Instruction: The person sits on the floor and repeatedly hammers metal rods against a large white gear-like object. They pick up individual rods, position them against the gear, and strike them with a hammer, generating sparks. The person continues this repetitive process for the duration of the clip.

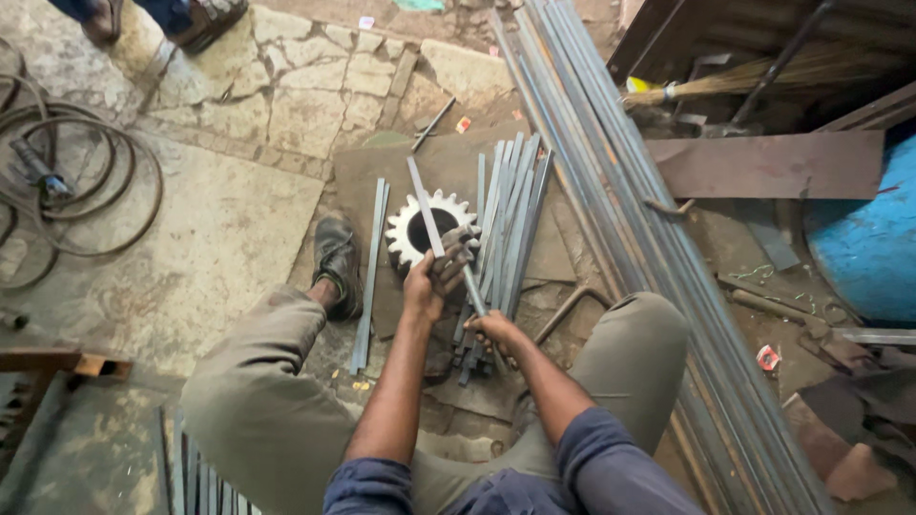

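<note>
Fingers of my left hand (431, 278) wrap one flat steel strip (426, 217) lying across the toothed gear wheel (420, 229); my right hand (493, 329) pinches its lower end; many strips sit bundled (510, 224) just beside; two strips (370, 277) lie apart by my shoe (336, 262).

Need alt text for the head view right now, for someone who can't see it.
Seen from above, a seated person's left hand and right hand grip one flat metal strip slanted over a toothed gear on the floor. A bundle of similar strips lies beside it, and long steel bars run along the right.
</note>
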